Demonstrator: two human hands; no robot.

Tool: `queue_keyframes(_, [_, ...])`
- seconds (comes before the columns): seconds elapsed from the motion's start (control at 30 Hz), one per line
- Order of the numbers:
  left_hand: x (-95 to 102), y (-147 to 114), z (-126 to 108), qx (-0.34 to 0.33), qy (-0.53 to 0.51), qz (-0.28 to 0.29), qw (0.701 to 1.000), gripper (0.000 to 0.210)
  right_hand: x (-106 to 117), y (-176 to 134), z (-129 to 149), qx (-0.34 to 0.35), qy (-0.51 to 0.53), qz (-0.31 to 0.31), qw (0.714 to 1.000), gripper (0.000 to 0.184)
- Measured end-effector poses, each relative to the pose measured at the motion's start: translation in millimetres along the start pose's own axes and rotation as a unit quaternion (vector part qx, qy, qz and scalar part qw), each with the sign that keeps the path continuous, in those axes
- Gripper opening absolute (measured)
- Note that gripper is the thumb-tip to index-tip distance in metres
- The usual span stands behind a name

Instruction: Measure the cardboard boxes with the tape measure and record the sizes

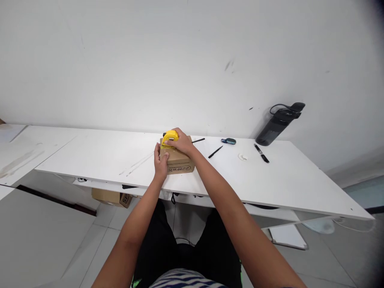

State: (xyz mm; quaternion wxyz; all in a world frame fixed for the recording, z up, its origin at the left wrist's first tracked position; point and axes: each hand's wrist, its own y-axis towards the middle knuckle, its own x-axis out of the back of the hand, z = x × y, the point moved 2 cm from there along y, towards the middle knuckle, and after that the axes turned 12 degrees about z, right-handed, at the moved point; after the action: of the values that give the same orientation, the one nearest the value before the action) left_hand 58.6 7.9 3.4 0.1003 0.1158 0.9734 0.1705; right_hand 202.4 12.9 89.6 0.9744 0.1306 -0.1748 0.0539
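Observation:
A small brown cardboard box (180, 165) with dark printing on its near side rests on the white table (132, 150). My left hand (161, 162) grips the box's left side, thumb on the near top edge. Over the top of the box, my right hand (181, 143) is closed round a yellow tape measure (170, 137). The tape measure sits at the box's left end, and a yellow strip of its blade seems to show below the case. My right hand and forearm hide part of the box's top.
Right of the box lie a black pen (215, 152), a blue key fob (229, 141), a small white ring-like item (242, 157) and a black marker (261, 153). A dark water bottle (277, 124) stands near the wall. Behind the box, a thin black stick (198, 140) pokes out.

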Motion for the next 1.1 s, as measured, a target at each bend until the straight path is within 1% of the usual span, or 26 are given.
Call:
queue_keyframes(0.07, [-1.1,-0.4,-1.9,-0.003,0.007,-0.004,1.0,0.069,0.3,0.6,-1.1,-0.005,-0.014,-0.028,0.999,0.047])
queue_keyframes(0.23, [0.0,-0.5,-5.6,0.012,0.024,-0.004,1.0,0.06,4.0,9.2,-14.3,-0.03,-0.069,-0.153,0.985,0.045])
queue_keyframes(0.3, [1.4,0.3,-7.0,0.017,0.038,0.001,0.999,0.055,3.6,13.1,-18.1,-0.038,-0.089,-0.168,0.981,0.047])
queue_keyframes(0.37, [0.2,0.7,-8.2,0.024,0.049,-0.003,0.999,0.049,1.8,16.2,-18.1,-0.041,-0.138,-0.165,0.976,0.048])
queue_keyframes(0.43, [-6.0,-0.6,-8.8,0.028,0.058,-0.024,0.998,0.042,-0.7,18.6,-14.7,-0.049,-0.217,-0.146,0.964,0.05])
queue_keyframes(0.53, [-24.6,-8.1,-8.3,0.024,0.09,-0.077,0.993,0.036,-3.7,21.1,-6.7,-0.058,-0.347,-0.093,0.931,0.056])
queue_keyframes(0.6, [-39.1,-15.9,-7.4,0.024,0.113,-0.105,0.988,0.038,-4.1,21.5,-1.7,-0.048,-0.415,-0.059,0.906,0.056])
queue_keyframes(0.67, [-50.2,-23.3,-7.2,0.033,0.135,-0.117,0.983,0.042,-3.3,20.5,1.3,-0.038,-0.461,-0.038,0.886,0.057])
queue_keyframes(0.73, [-53.9,-26.8,-8.6,0.054,0.162,-0.118,0.978,0.044,-1.9,18.6,1.9,-0.04,-0.489,-0.03,0.871,0.06])
queue_keyframes(0.77, [-52.5,-25.9,-10.0,0.07,0.174,-0.119,0.975,0.045,-1.2,17.5,1.5,-0.045,-0.498,-0.03,0.865,0.061])
queue_keyframes(0.83, [-44.0,-16.6,-14.6,0.098,0.198,-0.121,0.968,0.048,-0.3,15.2,0.3,-0.051,-0.507,-0.036,0.86,0.06])
queue_keyframes(0.93, [-23.7,17.0,-24.8,0.101,0.255,-0.101,0.956,0.043,0.3,12.9,-0.6,-0.053,-0.511,-0.049,0.857,0.054])
queue_keyframes(1.0, [-10.6,46.0,-29.0,0.119,0.286,-0.059,0.949,0.038,0.5,13.0,0.0,-0.052,-0.508,-0.058,0.858,0.049])
queue_keyframes(1.1, [1.8,80.1,-28.3,0.141,0.283,0.028,0.948,0.025,0.1,16.2,1.6,-0.047,-0.506,-0.065,0.859,0.045])
